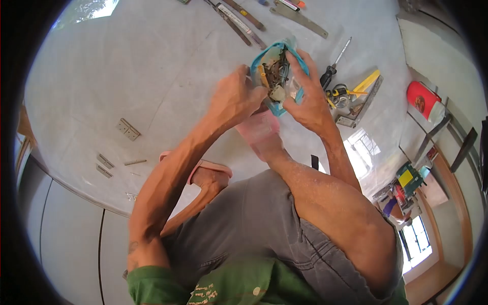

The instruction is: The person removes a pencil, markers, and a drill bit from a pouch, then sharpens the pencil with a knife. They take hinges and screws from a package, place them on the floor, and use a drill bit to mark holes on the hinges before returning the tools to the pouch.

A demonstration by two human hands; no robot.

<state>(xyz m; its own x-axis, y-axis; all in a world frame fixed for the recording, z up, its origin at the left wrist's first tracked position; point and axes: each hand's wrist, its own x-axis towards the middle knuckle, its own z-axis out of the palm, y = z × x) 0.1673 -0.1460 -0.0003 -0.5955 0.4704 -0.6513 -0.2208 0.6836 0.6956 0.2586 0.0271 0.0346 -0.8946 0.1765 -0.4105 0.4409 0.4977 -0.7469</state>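
Observation:
A clear container with a blue rim [257,57] is held between my two hands, tilted open toward me. Screws and small hardware [275,71] lie inside it, with a pale piece near its lower edge. My left hand [235,96] grips the container's left side, its thumb at the lower rim. On the right side, my right hand [308,99] holds the rim between thumb and fingers, with the index finger reaching over the opening.
A screwdriver [329,73], a tape measure [339,94] and a yellow-handled square [367,81] lie to the right. Hand tools, including a saw blade [304,23], lie above. Hinges [128,129] are at the left. A red container [423,100] stands far right.

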